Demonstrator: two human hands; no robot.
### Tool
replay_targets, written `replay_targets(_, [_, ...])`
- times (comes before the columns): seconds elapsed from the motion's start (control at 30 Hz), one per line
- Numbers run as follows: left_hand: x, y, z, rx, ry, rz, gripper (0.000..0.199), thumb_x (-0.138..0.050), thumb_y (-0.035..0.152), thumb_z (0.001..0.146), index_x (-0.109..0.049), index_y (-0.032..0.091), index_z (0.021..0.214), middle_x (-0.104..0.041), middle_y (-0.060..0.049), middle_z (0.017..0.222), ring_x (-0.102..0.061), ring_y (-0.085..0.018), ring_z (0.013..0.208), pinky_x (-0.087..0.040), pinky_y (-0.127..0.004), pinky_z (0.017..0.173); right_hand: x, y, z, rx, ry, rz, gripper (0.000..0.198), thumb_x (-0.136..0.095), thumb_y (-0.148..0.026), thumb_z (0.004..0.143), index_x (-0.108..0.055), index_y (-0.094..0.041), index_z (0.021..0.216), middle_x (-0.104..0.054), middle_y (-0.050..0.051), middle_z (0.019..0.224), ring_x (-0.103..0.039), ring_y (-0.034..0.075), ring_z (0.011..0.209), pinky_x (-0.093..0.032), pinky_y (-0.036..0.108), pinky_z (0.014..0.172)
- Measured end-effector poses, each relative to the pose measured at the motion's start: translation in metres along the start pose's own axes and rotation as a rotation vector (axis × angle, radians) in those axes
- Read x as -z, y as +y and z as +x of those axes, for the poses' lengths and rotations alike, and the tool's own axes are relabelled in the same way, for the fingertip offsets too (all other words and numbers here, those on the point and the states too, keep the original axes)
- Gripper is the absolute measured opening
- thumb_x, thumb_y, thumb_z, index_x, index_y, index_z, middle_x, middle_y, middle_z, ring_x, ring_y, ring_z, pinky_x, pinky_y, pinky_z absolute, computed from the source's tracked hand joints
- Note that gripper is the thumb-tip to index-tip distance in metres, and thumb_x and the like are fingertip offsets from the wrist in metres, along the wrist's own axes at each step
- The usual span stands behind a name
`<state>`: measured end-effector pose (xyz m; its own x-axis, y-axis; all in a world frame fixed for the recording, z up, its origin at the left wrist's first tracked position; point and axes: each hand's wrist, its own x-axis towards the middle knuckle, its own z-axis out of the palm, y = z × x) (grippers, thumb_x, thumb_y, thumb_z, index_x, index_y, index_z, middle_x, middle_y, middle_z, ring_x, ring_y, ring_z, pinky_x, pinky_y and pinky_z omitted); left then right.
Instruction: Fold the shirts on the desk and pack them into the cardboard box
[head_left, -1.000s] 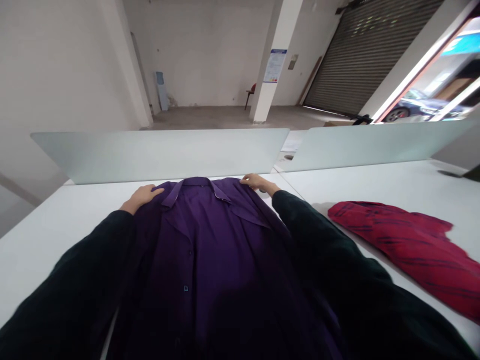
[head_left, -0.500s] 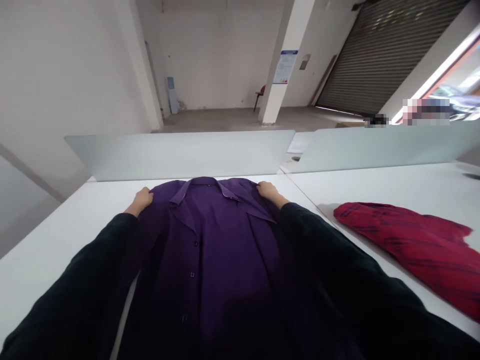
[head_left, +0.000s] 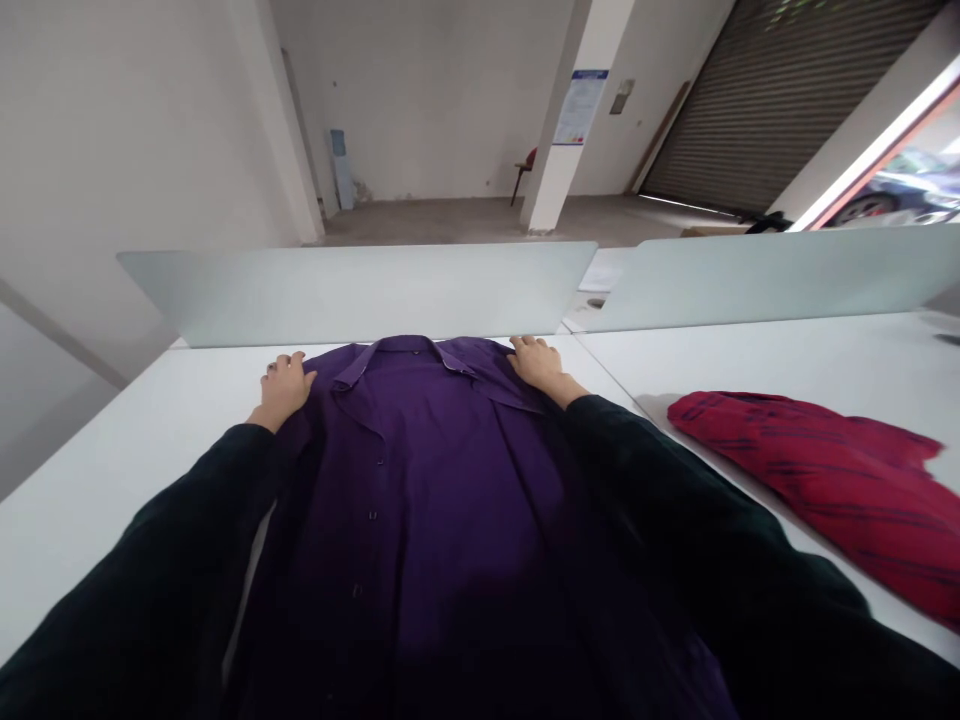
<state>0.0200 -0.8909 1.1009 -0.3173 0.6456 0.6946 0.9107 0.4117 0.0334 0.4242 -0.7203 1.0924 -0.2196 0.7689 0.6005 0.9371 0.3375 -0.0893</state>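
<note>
A purple button-up shirt (head_left: 457, 450) lies spread face up, its collar toward the far side and its front unbuttoned. My left hand (head_left: 283, 388) rests at the shirt's left shoulder edge, fingers apart, thumb close to the cloth. On the opposite shoulder lies my right hand (head_left: 537, 362), its fingers loosely stretched out over the edge and the table. Neither hand grips the fabric. Dark sleeves on my arms cover parts of the shirt's sides, and its lower end is in deep shadow.
The shirt lies on a white table (head_left: 90, 520), with a frosted divider (head_left: 360, 295) along the far edge. To the right, past a table seam, is a red garment with dark stripes (head_left: 810, 460). A second divider (head_left: 780, 280) stands behind it.
Both hands have let go of the shirt's shoulders, and their closed fingers have opened out. The shirt lies almost as before. The view has tipped slightly downward.
</note>
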Motion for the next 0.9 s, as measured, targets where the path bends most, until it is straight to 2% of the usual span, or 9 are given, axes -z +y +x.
replay_targets(0.1, [0.017,-0.002,-0.034,-0.109,0.049,-0.02,0.047,-0.041,0.039,0.092,-0.051,0.015,0.131,-0.048,-0.02,0.133,-0.045,-0.038,0.122,-0.041,-0.05,0.098,0.014,-0.01,-0.024,0.119,0.089,0.031,0.036,-0.046,-0.027,0.094,-0.057,-0.014,0.126,-0.058,0.018,0.127,-0.052,0.03,0.118,-0.043,0.041,0.096])
replay_targets(0.2, [0.033,-0.004,-0.085,-0.24,-0.003,-0.095,0.04,-0.045,0.037,0.089,-0.058,0.02,0.122,-0.051,-0.015,0.129,-0.045,-0.033,0.122,-0.039,-0.047,0.101,0.024,-0.029,-0.043,0.255,0.052,0.129,0.03,-0.046,-0.023,0.093,-0.066,-0.014,0.113,-0.066,0.014,0.117,-0.059,0.025,0.109,-0.043,0.033,0.094])
replay_targets(0.33, [0.058,0.003,-0.173,-0.355,-0.083,-0.253,0.038,-0.048,0.042,0.086,-0.061,0.024,0.118,-0.053,-0.011,0.127,-0.049,-0.029,0.119,-0.039,-0.044,0.104,0.023,-0.063,-0.058,0.421,-0.021,0.251,0.029,-0.047,-0.018,0.09,-0.071,-0.015,0.106,-0.07,0.01,0.11,-0.063,0.022,0.1,-0.043,0.028,0.091])
replay_targets(0.47, [0.08,0.016,-0.261,-0.309,-0.226,-0.419,0.034,-0.047,0.046,0.086,-0.064,0.031,0.112,-0.06,-0.007,0.116,-0.057,-0.026,0.11,-0.043,-0.04,0.101,0.007,-0.09,-0.07,0.531,-0.119,0.281,0.027,-0.05,-0.017,0.088,-0.072,-0.014,0.105,-0.071,0.01,0.107,-0.064,0.02,0.095,-0.044,0.027,0.089])
replay_targets(0.6, [0.084,0.019,-0.328,-0.195,-0.365,-0.445,0.032,-0.052,0.045,0.084,-0.065,0.035,0.11,-0.063,-0.007,0.111,-0.063,-0.026,0.1,-0.05,-0.04,0.09,-0.006,-0.099,-0.08,0.545,-0.152,0.237,0.026,-0.055,-0.016,0.086,-0.071,-0.011,0.106,-0.066,0.014,0.113,-0.061,0.021,0.101,-0.045,0.028,0.092])
replay_targets(0.67, [0.081,0.016,-0.353,-0.148,-0.351,-0.399,0.033,-0.055,0.042,0.081,-0.065,0.035,0.112,-0.063,-0.007,0.111,-0.064,-0.028,0.096,-0.052,-0.042,0.085,-0.006,-0.1,-0.085,0.55,-0.149,0.221,0.028,-0.055,-0.017,0.087,-0.069,-0.01,0.11,-0.064,0.015,0.115,-0.059,0.022,0.107,-0.043,0.03,0.097])
replay_targets(0.73, [0.077,0.013,-0.373,-0.128,-0.277,-0.362,0.037,-0.054,0.038,0.08,-0.062,0.036,0.117,-0.062,-0.008,0.114,-0.063,-0.029,0.096,-0.053,-0.044,0.083,-0.001,-0.1,-0.095,0.584,-0.162,0.218,0.031,-0.057,-0.02,0.087,-0.067,-0.01,0.115,-0.062,0.016,0.119,-0.057,0.024,0.111,-0.041,0.032,0.101])
replay_targets(0.83, [0.074,0.011,-0.391,-0.127,-0.169,-0.349,0.044,-0.049,0.03,0.08,-0.058,0.036,0.123,-0.06,-0.009,0.119,-0.061,-0.031,0.103,-0.052,-0.045,0.086,0.009,-0.103,-0.12,0.73,-0.189,0.268,0.037,-0.057,-0.025,0.089,-0.062,-0.01,0.122,-0.059,0.016,0.127,-0.055,0.024,0.116,-0.04,0.035,0.104])
replay_targets(0.9, [0.073,0.013,-0.397,-0.125,-0.142,-0.34,0.045,-0.045,0.026,0.08,-0.058,0.034,0.123,-0.06,-0.011,0.119,-0.059,-0.032,0.105,-0.051,-0.047,0.089,0.016,-0.105,-0.141,0.856,-0.236,0.298,0.036,-0.057,-0.026,0.089,-0.062,-0.012,0.123,-0.059,0.014,0.127,-0.055,0.023,0.117,-0.041,0.035,0.104])
